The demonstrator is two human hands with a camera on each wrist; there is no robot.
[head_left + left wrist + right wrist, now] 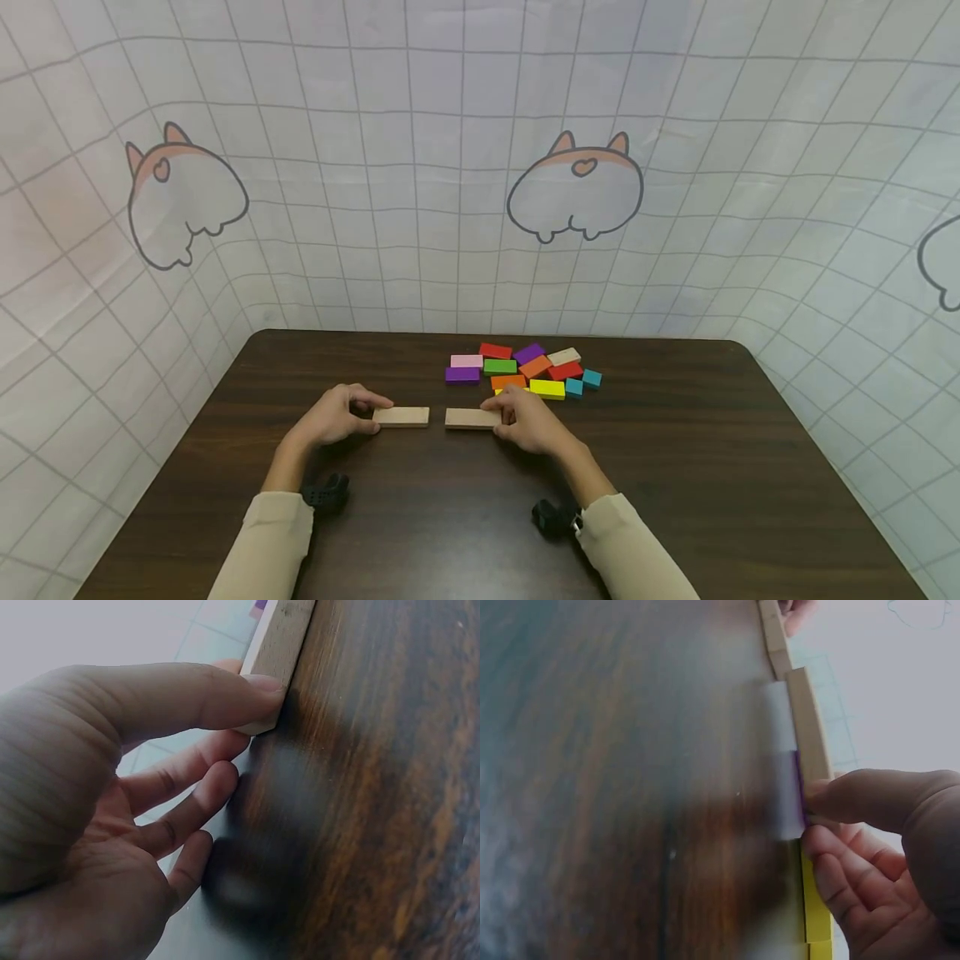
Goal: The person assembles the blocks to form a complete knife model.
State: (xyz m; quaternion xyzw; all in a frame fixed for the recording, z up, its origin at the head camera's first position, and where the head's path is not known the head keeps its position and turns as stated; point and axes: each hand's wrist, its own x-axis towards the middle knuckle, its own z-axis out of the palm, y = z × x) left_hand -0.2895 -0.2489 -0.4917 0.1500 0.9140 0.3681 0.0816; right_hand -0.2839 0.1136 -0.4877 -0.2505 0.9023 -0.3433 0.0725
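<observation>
Left block (401, 417) and right block (470, 419) lie end to end on table (427, 525) – narrow gap between. Left hand (336, 417) pinches left block's outer end, thumb and fingertip; lower fingers slightly spread. Right hand (534, 422) pinches right block's outer end likewise. Blocks pale wood, long, square-edged. Table dark, glossy, streaked grain. Coloured blocks (536, 367) just beyond right hand – gridded cloth (442, 183) past back edge.

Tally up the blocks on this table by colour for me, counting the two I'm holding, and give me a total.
Plain wood blocks: 3
Purple blocks: 2
Red blocks: 2
Orange blocks: 2
Yellow blocks: 2, one partly hidden
Blue blocks: 2
Pink block: 1
Green block: 1
Total: 15
</observation>
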